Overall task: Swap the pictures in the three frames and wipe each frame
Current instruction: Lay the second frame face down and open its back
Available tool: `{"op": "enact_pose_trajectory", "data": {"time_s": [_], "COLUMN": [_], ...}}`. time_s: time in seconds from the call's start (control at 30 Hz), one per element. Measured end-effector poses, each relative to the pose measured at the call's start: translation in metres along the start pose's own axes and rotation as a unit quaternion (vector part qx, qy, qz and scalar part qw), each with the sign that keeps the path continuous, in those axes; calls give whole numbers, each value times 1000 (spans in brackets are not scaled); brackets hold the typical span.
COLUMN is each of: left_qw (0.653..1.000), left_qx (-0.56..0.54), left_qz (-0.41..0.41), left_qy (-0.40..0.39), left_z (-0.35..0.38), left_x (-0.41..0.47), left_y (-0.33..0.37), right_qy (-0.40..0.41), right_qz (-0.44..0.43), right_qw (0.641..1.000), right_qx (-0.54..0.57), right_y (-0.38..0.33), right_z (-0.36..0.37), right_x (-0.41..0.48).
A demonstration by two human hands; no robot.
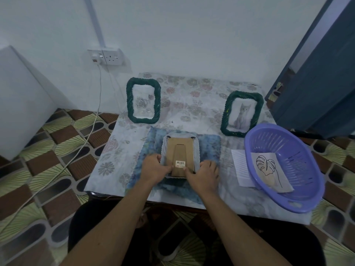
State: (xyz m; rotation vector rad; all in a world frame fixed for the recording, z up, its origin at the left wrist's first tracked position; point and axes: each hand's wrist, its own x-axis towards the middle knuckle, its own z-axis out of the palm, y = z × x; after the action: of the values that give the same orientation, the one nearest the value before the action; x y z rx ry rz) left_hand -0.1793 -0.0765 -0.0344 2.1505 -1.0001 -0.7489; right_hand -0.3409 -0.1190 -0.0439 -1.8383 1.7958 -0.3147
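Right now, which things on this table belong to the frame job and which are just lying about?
For the job: face-down frame held by left hand and right hand; rose frame; cat frame; leaf picture; blue cloth.
Lying about: purple basket, lined paper, wall socket, white cable.

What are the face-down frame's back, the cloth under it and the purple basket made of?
Frame back: matte brown board, likely cardboard or fibreboard, barcode sticker on it. Cloth: fuzzy blue pile, probably microfibre. Basket: glossy moulded plastic, slotted walls.
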Motion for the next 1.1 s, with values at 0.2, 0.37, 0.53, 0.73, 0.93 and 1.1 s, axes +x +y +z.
{"op": "enact_pose_trajectory", "data": {"time_s": [0.2, 0.37, 0.53, 0.73, 0.93, 1.1], "left_qw": [998, 996, 992, 987, 958, 961], "left_qx": [60, 82, 108, 143, 264, 251], "left_qz": [34, 42, 56, 61, 117, 105], "left_qy": [-15, -15, -23, -38, -12, -41], "left_z": [2, 3, 3, 0, -6, -6], "left_x": [2, 2, 2, 4, 4, 15], "left_y": [-7, -12, -13, -13, -15, -19], "right_qy": [-5, -2, -3, -35, -59, -54], "right_qz": [-32, -26, -72, -203, -231, -223], "right_qw": [997, 997, 995, 969, 954, 957], "right_qx": [-65, -72, -76, -139, -180, -176], "right_y": [11, 10, 14, 16, 26, 26], "right_z": [8, 6, 5, 9, 14, 17], "right_x": [-1, 4, 10, 26, 39, 41]}}
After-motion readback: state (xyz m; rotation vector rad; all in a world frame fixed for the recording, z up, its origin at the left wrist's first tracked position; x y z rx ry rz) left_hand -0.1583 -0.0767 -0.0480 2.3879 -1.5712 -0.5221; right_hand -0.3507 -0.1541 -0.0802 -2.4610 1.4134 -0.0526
